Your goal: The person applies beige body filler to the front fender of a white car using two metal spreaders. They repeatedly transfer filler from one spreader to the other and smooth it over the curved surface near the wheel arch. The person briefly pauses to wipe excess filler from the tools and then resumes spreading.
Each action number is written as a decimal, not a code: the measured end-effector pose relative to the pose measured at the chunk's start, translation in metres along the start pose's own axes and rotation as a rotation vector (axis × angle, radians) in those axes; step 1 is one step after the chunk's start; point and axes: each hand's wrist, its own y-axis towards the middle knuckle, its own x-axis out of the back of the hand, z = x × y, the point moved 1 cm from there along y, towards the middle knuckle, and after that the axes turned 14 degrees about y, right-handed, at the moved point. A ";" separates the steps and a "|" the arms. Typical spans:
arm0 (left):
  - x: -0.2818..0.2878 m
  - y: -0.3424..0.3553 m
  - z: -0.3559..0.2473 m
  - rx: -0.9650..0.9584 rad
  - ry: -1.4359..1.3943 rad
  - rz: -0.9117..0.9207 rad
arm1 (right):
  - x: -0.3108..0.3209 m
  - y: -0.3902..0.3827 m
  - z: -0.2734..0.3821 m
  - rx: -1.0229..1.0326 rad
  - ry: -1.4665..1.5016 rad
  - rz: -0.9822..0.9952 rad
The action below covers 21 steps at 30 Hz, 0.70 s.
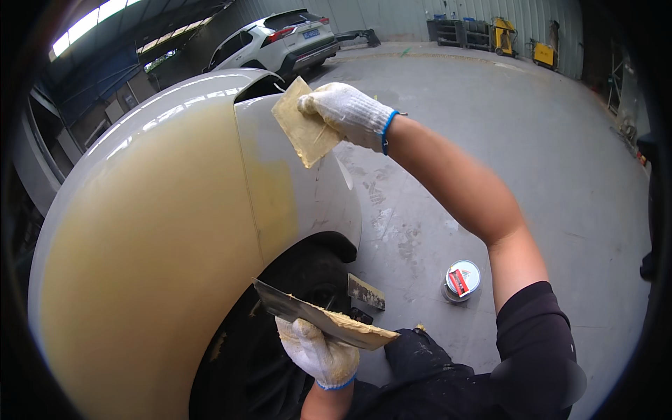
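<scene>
My right hand (346, 113), in a white knit glove with a blue cuff, pinches a yellowish square putty spreader (299, 126). Its lower edge carries a little putty, and it is raised in front of the white car panel (269, 115). Lower down, my left hand (318, 353), gloved alike, grips a flat grey putty board (308, 313) from beneath. Yellow body filler (350, 325) lies along the board's edge. Smooth yellowish filler covers much of the curved car body (154, 210), and a yellow patch (269, 199) crosses the panel seam.
A wheel (273, 364) sits in the dark arch below. Another putty knife (366, 291) is near the tyre. On the grey floor stands a round can (461, 281) with a red item on its lid. Farther off are a white car (280, 42) and yellow equipment (504, 36).
</scene>
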 end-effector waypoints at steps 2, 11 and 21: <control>0.006 0.001 0.001 0.038 -0.006 -0.061 | -0.017 0.023 0.022 -0.016 0.114 -0.059; 0.013 0.000 -0.006 0.089 -0.084 -0.106 | -0.066 0.041 0.066 -0.139 0.048 -0.048; 0.018 -0.001 -0.011 0.103 -0.045 -0.063 | -0.081 -0.011 0.049 -0.047 -0.156 0.067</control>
